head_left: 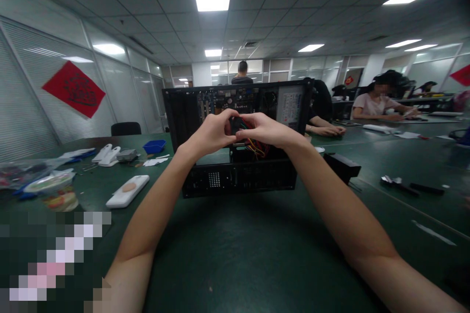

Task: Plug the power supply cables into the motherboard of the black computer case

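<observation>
An open black computer case [238,178] lies on its side in the middle of the table, its open side facing me. Inside it show a motherboard [220,100], a fan [270,102] and a power supply [289,105] with a label. My left hand [216,129] and my right hand [262,129] meet in front of the case with bent fingers, closed around a bundle of cables [258,148]. Red, yellow and black wires hang below my right hand. The exact piece between my fingertips is dark and partly hidden.
On the left are a white device [128,191], a blue tray [154,146], a food cup [60,191] and plastic bags [27,173]. A black box-like part [343,167] and dark strips [426,189] lie right. Co-workers sit across and at right.
</observation>
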{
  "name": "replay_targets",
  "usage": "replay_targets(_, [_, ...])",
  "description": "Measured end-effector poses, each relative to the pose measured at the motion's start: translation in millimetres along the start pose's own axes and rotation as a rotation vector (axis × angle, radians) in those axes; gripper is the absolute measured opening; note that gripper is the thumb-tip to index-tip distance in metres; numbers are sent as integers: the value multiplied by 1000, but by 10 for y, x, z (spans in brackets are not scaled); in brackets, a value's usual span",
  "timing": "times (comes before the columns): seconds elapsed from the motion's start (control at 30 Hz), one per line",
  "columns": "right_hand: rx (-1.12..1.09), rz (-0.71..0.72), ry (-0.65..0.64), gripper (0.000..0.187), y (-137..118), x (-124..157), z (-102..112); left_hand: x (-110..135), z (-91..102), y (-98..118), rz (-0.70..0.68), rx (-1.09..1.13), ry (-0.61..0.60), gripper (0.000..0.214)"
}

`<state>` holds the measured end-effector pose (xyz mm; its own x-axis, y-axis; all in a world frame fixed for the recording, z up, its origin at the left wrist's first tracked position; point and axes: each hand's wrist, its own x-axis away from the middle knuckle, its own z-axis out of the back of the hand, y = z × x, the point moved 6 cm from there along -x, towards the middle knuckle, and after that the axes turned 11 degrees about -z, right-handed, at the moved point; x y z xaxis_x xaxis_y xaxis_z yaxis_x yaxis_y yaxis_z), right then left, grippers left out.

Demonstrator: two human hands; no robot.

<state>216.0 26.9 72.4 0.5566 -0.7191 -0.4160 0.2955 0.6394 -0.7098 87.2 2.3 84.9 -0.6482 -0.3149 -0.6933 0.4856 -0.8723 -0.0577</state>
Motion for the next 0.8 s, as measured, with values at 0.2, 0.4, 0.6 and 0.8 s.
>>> replay_targets(0.2, [-33,-51,14,29,46,-34,-59,0,5,4,29,11,18,42])
replay_targets(0.4, [-56,-58,18,29,65,-33,-69,1,-3,-13,22,17,19,42])
replay_targets(0.6, [10,-98,-18,37,95,-42,-104,14,18,-19,-7,-78,-7,38])
replay_targets(0.8, [-44,-119,10,57,174,-75,-145,22,13,-47,-33,-167,-37,38])
